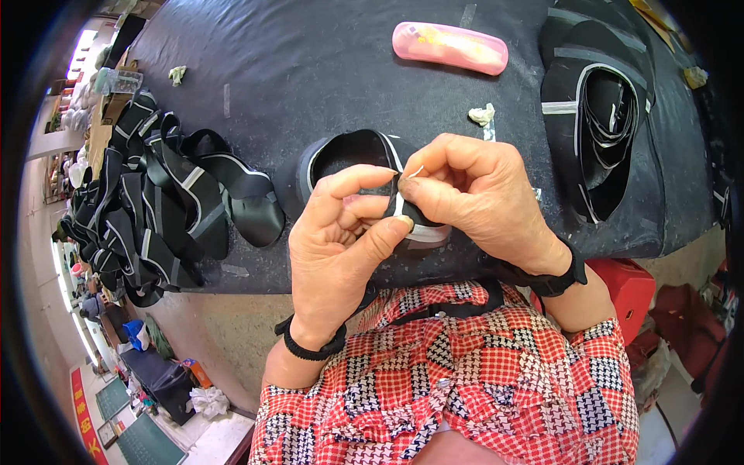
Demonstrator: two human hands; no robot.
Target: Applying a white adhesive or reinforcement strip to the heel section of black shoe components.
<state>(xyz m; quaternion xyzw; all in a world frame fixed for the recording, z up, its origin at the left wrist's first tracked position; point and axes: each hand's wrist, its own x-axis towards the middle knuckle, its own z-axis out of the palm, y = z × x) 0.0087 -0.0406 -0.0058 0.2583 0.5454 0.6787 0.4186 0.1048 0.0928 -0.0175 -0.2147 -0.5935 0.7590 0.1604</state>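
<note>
My left hand (341, 236) pinches a black elastic band with a white stripe (353, 151) between thumb and forefinger at its near end. My right hand (473, 194) grips the same band from the right and holds a thin needle (416, 171) at its fingertips, right over the fold. The band's loop curves away over the dark table (310, 54) behind my fingers. Both wrists wear black bands.
A heap of black striped bands (155, 201) lies at the table's left edge, and a neat stack of them (597, 116) at the right. A pink case (449, 46) lies at the far side, small paper scraps (482, 115) nearby. A red box (628, 287) stands below the table on the right.
</note>
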